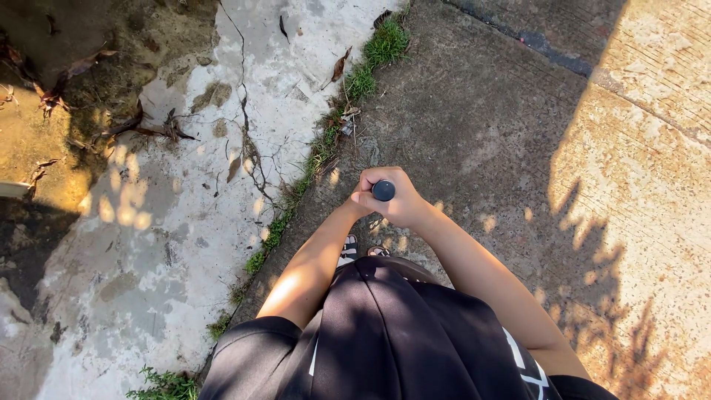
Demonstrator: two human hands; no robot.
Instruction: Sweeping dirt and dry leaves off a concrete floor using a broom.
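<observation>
Standing on a concrete path [474, 111], the person has both hands closed over the top of an upright handle [384, 191], seen end-on as a dark round cap. The right hand [404, 204] wraps it fully; the left hand [364, 200] presses against it, its grip probably shut on the handle too, though half hidden. What the handle carries below is out of sight. Dry leaves [341, 65] and a grass strip [370, 59] lie ahead, untouched.

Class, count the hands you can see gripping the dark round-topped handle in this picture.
2: the left hand and the right hand, both wrapped around the dark handle in front of the body. None seem hidden.
</observation>
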